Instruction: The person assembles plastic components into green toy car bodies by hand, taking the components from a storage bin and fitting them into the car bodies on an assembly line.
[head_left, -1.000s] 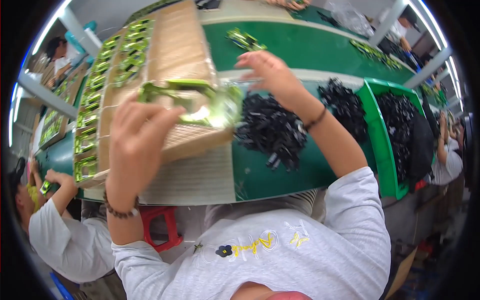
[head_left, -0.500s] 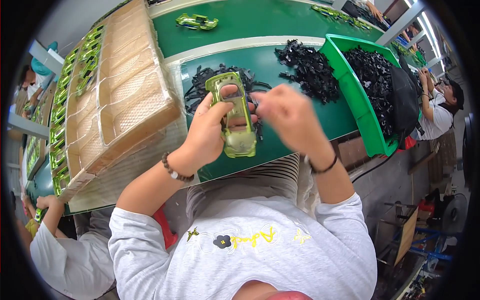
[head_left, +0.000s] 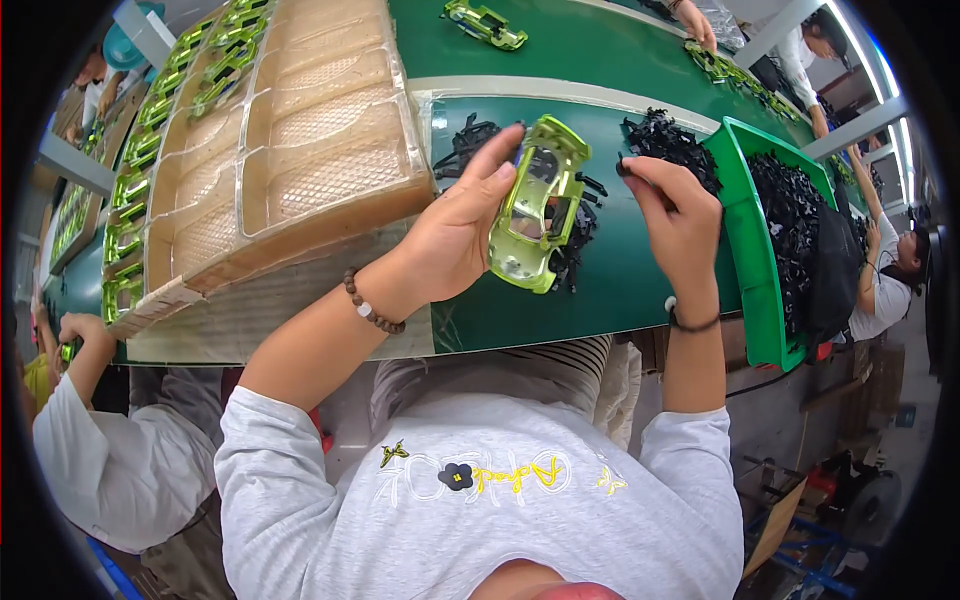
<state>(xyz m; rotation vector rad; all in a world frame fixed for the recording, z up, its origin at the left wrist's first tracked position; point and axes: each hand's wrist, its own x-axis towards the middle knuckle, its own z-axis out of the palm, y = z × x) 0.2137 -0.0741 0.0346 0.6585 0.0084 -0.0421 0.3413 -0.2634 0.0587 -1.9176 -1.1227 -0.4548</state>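
Observation:
My left hand (head_left: 452, 238) holds a translucent green toy car body shell (head_left: 518, 252) by its left side, tilted, with the thumb and a finger stretched along it. Window openings in the shell show the bench through them. To the right, my right hand (head_left: 682, 222) is raised apart from the shell. Its thumb and forefinger pinch a small black plastic part (head_left: 623, 167). Beneath and beside the shell lie loose black plastic parts (head_left: 572, 258), partly covered by it. Another pile of black parts (head_left: 668, 138) lies just beyond my right hand.
On the left stands a compartmented tray (head_left: 330, 200) with green shells in its far-left rows. A green bin (head_left: 745, 250) of black parts stands at the right. Another green shell (head_left: 485, 24) lies on the strip beyond. Co-workers sit on both sides.
My right hand has moved away from the car body shell to the right, and a small black part now shows in its fingertips. The shell has tilted the other way. The whole view has shifted.

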